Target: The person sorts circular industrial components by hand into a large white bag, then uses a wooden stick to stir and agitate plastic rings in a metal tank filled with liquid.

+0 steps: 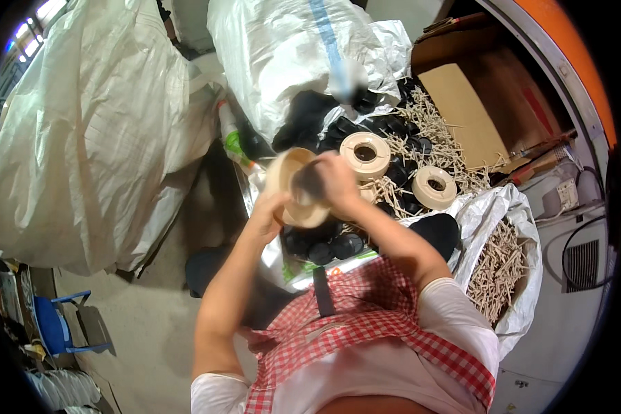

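My left hand (272,210) is closed on the rim of a cream plastic ring-shaped part (281,174), held tilted over the pile. My right hand (339,182) is closed around a black round piece (309,185), smeared by motion, at the cream part's opening; whether the two touch I cannot tell. Just beyond the right hand lies another cream ring part (365,156), and a further cream ring (435,188) rests to its right. Black round caps (347,245) are heaped below and around my hands.
Thin beige sticks (438,134) spread beside an open cardboard box (466,114). A white sack (497,276) full of such sticks stands at the right. Large white sacks (96,138) fill the left and far side (276,55). A blue stool (55,324) stands at the lower left.
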Tool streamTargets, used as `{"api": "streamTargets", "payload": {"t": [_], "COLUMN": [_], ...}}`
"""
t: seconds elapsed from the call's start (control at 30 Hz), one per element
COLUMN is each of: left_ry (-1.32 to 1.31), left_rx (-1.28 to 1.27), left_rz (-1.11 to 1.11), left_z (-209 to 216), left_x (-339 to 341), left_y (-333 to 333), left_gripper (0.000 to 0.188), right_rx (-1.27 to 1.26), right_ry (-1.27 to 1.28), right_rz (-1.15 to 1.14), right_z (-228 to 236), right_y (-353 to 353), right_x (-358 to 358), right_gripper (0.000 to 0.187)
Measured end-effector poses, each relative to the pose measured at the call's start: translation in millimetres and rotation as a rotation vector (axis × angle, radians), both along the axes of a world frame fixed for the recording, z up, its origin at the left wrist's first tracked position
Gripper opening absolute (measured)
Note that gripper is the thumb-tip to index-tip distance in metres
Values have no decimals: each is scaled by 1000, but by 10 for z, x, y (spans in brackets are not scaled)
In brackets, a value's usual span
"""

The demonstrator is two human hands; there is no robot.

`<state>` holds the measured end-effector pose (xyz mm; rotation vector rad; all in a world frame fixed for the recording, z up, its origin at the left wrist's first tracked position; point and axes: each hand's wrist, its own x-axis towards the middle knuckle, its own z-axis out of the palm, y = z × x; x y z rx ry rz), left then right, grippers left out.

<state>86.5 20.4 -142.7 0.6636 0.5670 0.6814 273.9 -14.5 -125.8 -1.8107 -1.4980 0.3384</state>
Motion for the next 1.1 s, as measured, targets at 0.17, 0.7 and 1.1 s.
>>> {"api": "streamTargets", "payload": {"t": [0.17,0.7,1.1], "left_ry": [-57,224,421], "left_rx": [139,398,565], "left_rz": [66,-169,-145], "left_z": [132,65,-294], "left_x": [22,11,-14], "left_y": [-86,-86,62], "left_gripper": [52,67,57], "right_rx": [155,-579,-49], "right_ry": [295,1333,127], "right_rz": [18,141,520], "right_z": [-330,-314,-425], "right_y": [2,-311,-263], "right_x": [-306,-62,-114], "right_gripper": [31,79,72]}}
